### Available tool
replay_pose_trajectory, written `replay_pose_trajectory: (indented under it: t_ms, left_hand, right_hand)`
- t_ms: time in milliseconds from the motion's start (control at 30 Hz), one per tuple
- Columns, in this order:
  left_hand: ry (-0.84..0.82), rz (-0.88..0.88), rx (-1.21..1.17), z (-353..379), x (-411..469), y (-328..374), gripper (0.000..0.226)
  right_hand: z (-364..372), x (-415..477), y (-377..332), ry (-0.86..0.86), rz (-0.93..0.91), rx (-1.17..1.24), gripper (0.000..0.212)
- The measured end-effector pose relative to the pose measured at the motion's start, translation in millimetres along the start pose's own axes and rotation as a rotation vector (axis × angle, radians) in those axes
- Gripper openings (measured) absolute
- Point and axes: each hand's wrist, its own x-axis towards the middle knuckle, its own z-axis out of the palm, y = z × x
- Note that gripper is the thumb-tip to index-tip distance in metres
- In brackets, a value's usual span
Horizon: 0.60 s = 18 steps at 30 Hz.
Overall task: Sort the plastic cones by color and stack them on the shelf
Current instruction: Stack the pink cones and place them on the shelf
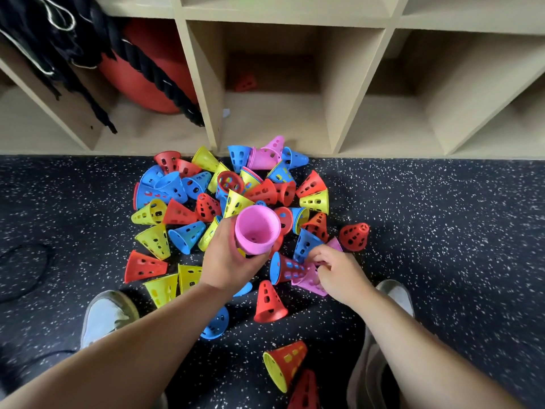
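Left fingers (228,231) wrap pink stack (258,228) | right fingers (321,255) pinch pink cone (312,283)

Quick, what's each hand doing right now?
Left hand: grips the pink cone stack.
Right hand: pinches another pink cone.

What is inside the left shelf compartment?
A large red ball, partly covered by thick black ropes draped across it. Anything behind the ball is hidden.
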Motion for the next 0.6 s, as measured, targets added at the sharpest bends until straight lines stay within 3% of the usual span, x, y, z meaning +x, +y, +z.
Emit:
replay_pose_trajectory:
  t_ms: [200,367,467,600]
  left_hand:
    - [-0.008,0.017,0.004,-1.2,0.3,-1.2,0.061]
    - [0.006,0.005,0.013,-2.5,3.5,-4.4,0.059]
    - [0.013,0.0,0.005,-3.4,4.3,-7.3,0.06]
    - [0.017,-0.012,-0.006,-4.1,5.1,-9.8,0.063]
  right_hand:
    - [6.7,5.5,4.8,0.014,-0.12,-0.055,0.024]
    - [-1.0,8.4,-8.5,0.103,-0.179,-0.015,0.025]
    - [-18.3,9.8,-33.3,0.228,-0.13,0.17,0.026]
    - [-42.1,11.3,-70.1,0.418,-0.243,0.548,0.028]
